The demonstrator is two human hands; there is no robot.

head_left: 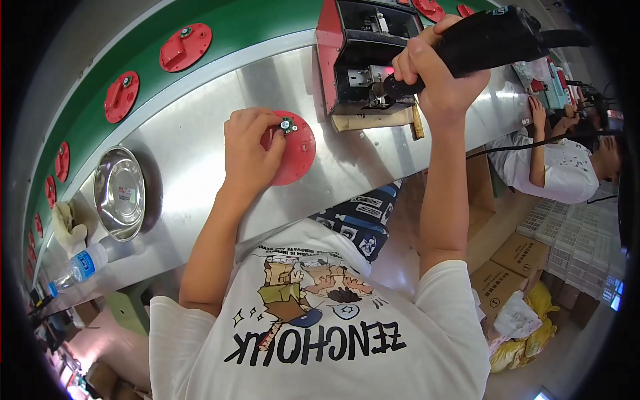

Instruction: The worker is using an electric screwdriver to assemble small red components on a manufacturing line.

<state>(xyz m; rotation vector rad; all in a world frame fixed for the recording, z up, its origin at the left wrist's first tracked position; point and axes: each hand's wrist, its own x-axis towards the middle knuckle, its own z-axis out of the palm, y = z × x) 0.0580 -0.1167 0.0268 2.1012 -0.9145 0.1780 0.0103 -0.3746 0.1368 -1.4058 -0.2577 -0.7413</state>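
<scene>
A red round plastic housing (pixel 298 155) lies on the metal bench in front of me. My left hand (pixel 252 141) rests over its left side, fingers curled onto it, fingertips beside a small round green-and-silver part (pixel 287 125) on its face. My right hand (pixel 433 70) is wrapped round a black electric screwdriver (pixel 490 41), tilted so that its nose points down and left. The nose is at the front opening of a red-and-black screw feeder (pixel 350 80). Whether the bit touches a screw there is hidden.
Several similar red housings (pixel 186 48) sit on the green conveyor belt (pixel 243 23) along the far side. A steel bowl (pixel 120 193), a glove (pixel 69 227) and a water bottle (pixel 79 268) stand at the left. Cartons (pixel 497 287) and a co-worker (pixel 553 163) are at the right.
</scene>
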